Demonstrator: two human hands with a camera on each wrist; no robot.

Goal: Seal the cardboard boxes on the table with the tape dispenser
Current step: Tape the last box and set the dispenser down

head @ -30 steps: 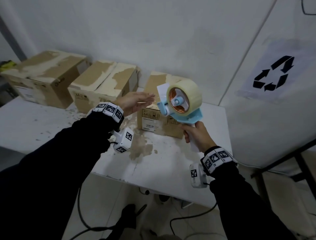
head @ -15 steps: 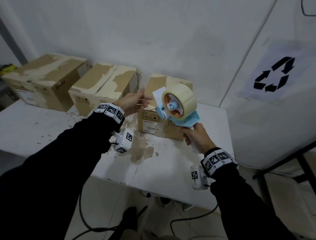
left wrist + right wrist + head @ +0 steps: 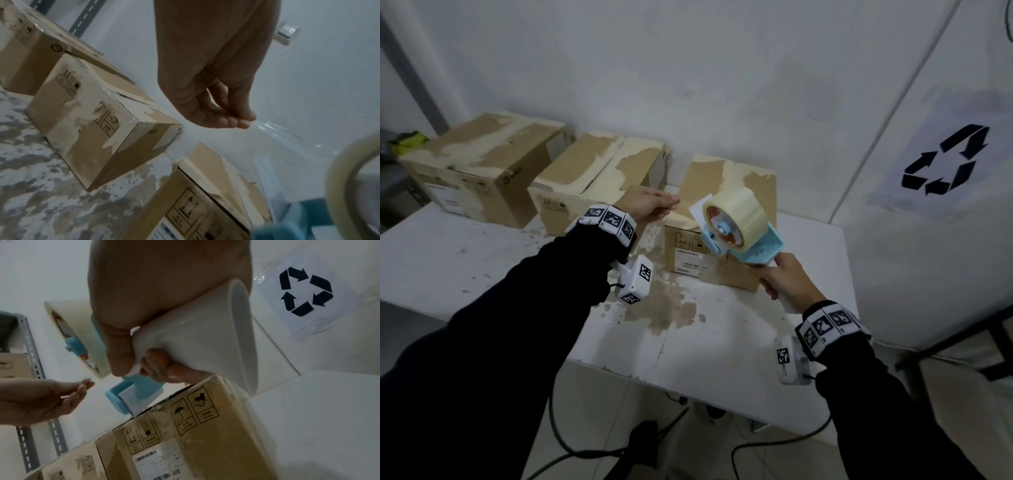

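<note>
The right hand (image 3: 784, 281) had its grip wrapped round the white handle of the tape dispenser (image 3: 736, 226), held in the air over the nearest box (image 3: 722, 219) on the desk (image 3: 722, 329). The left hand (image 3: 645, 205) pinched the clear tape end (image 3: 273, 129), a short strip drawn off the pale roll. Sealing seemingly had not begun: all three worn, torn-faced boxes, including the middle box (image 3: 592, 178) and far box (image 3: 479, 161), showed no fresh strip.

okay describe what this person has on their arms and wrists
Both arms are in long dark sleeves. Each wrist wears a white band of square black-and-white marker tiles, left, right. Under each wrist hangs a small white camera block with similar markers, left, right. The hands are bare, no gloves.
</note>
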